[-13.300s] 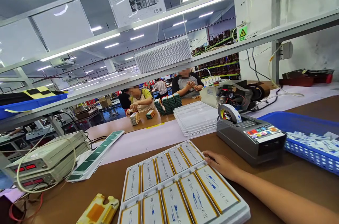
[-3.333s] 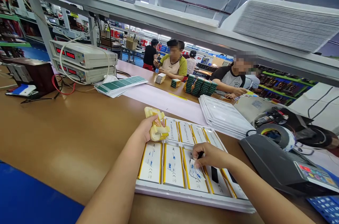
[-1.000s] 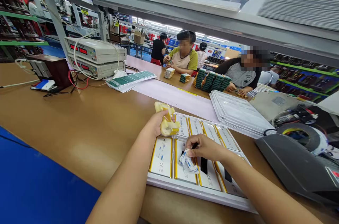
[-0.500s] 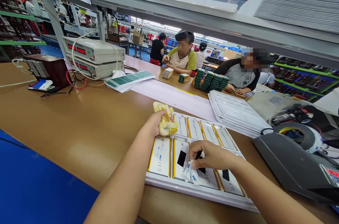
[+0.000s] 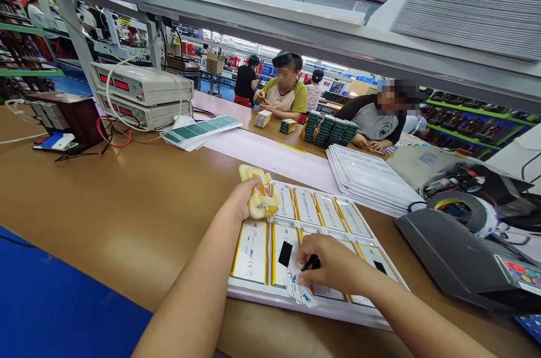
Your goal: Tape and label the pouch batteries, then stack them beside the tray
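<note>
My left hand (image 5: 245, 195) is closed around a pale yellow plastic fixture (image 5: 262, 204) with raised tabs, above the tray's left side. Below it lies a white tray (image 5: 338, 317) filled with flat white battery packs (image 5: 250, 256) with yellow edges, set in two rows. My right hand (image 5: 327, 259), fingers pinched, holds white backing strips (image 5: 302, 294) with blue 3M print over the front row. Something black shows between its fingers; I cannot tell whether it is tape or a tool. A black tape piece (image 5: 285, 254) sits on the battery left of my right hand.
A grey tape dispenser (image 5: 456, 256) stands at the right, a stack of white trays (image 5: 372, 180) behind the battery tray. Metering boxes (image 5: 143, 90) and green-patterned sheets (image 5: 203, 131) are at the left back. Two people sit opposite, by stacked green packs (image 5: 332, 129). A shelf beam crosses above.
The view has shifted slightly, so the scene sits a little further left. My right hand still pinches the strips, and my left hand keeps its hold on the fixture.
</note>
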`<act>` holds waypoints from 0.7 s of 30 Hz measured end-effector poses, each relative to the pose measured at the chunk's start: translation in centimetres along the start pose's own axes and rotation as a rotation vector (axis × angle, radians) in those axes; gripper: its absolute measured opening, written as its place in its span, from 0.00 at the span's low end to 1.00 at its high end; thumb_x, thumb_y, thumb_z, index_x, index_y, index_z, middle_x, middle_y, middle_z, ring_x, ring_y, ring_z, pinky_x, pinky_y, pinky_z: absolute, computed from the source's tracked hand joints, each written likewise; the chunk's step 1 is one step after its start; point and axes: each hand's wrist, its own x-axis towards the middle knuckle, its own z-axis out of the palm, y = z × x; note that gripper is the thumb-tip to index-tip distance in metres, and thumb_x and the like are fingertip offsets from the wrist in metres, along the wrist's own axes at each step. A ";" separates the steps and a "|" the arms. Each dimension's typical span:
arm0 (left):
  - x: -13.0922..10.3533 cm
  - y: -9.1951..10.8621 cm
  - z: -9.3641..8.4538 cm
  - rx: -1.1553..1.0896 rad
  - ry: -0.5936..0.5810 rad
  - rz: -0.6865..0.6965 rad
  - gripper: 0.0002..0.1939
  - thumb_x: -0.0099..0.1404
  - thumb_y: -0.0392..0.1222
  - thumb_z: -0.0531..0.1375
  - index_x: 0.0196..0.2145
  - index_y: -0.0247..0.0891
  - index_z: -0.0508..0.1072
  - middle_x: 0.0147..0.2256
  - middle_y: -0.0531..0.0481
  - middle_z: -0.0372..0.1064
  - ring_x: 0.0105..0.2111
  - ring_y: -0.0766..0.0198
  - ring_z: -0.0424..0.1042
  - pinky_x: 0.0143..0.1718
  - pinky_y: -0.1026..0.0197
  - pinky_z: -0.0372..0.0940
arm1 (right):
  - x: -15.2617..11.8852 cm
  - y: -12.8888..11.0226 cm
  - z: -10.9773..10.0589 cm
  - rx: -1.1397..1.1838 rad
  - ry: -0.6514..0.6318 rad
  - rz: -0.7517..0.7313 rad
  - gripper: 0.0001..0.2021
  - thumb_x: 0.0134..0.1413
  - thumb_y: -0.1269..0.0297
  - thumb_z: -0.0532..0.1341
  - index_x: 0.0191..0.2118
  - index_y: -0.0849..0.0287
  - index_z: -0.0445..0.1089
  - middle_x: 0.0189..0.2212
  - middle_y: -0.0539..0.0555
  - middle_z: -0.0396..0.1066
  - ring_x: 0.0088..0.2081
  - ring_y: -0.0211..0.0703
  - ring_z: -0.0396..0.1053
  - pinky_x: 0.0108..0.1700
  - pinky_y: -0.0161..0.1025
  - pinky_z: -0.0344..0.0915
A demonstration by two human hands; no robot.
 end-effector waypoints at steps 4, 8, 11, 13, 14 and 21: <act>-0.2 0.2 0.2 0.021 0.028 -0.011 0.10 0.56 0.43 0.52 0.31 0.33 0.66 0.23 0.46 0.67 0.24 0.57 0.69 0.25 0.49 0.66 | 0.2 0.6 0.6 0.102 -0.019 -0.002 0.06 0.36 0.63 0.64 0.25 0.57 0.69 0.29 0.48 0.67 0.31 0.37 0.63 0.32 0.32 0.57; -0.5 0.3 0.4 0.027 0.045 -0.008 0.10 0.56 0.43 0.52 0.32 0.33 0.66 0.23 0.46 0.67 0.23 0.57 0.69 0.24 0.49 0.66 | 0.1 0.6 0.7 0.048 0.010 -0.027 0.05 0.37 0.65 0.63 0.26 0.57 0.69 0.29 0.49 0.67 0.32 0.38 0.62 0.34 0.34 0.56; -0.6 0.3 0.4 0.032 0.042 -0.010 0.10 0.56 0.43 0.52 0.32 0.34 0.65 0.23 0.46 0.67 0.23 0.56 0.69 0.24 0.48 0.66 | -0.3 0.2 0.7 0.019 0.002 -0.054 0.04 0.39 0.68 0.61 0.27 0.57 0.69 0.30 0.51 0.67 0.32 0.39 0.62 0.34 0.34 0.56; -0.7 0.3 0.5 0.030 0.042 -0.017 0.10 0.56 0.43 0.53 0.32 0.34 0.65 0.23 0.46 0.67 0.23 0.56 0.69 0.24 0.47 0.65 | -0.6 0.0 0.8 0.007 -0.005 -0.084 0.04 0.40 0.70 0.59 0.28 0.58 0.68 0.30 0.51 0.67 0.32 0.39 0.61 0.34 0.34 0.56; -0.7 0.4 0.5 0.027 0.041 -0.020 0.09 0.56 0.43 0.53 0.32 0.34 0.65 0.23 0.46 0.67 0.23 0.55 0.69 0.24 0.47 0.65 | -0.8 -0.2 0.8 0.007 -0.006 -0.098 0.04 0.40 0.70 0.59 0.27 0.58 0.68 0.30 0.51 0.67 0.32 0.39 0.61 0.34 0.34 0.55; -0.9 0.6 0.8 0.047 0.033 0.011 0.09 0.56 0.42 0.53 0.32 0.33 0.66 0.23 0.45 0.68 0.23 0.56 0.69 0.25 0.48 0.66 | -2.7 0.4 -0.5 0.260 0.039 -0.019 0.02 0.42 0.71 0.57 0.27 0.59 0.65 0.29 0.50 0.64 0.31 0.37 0.60 0.34 0.33 0.56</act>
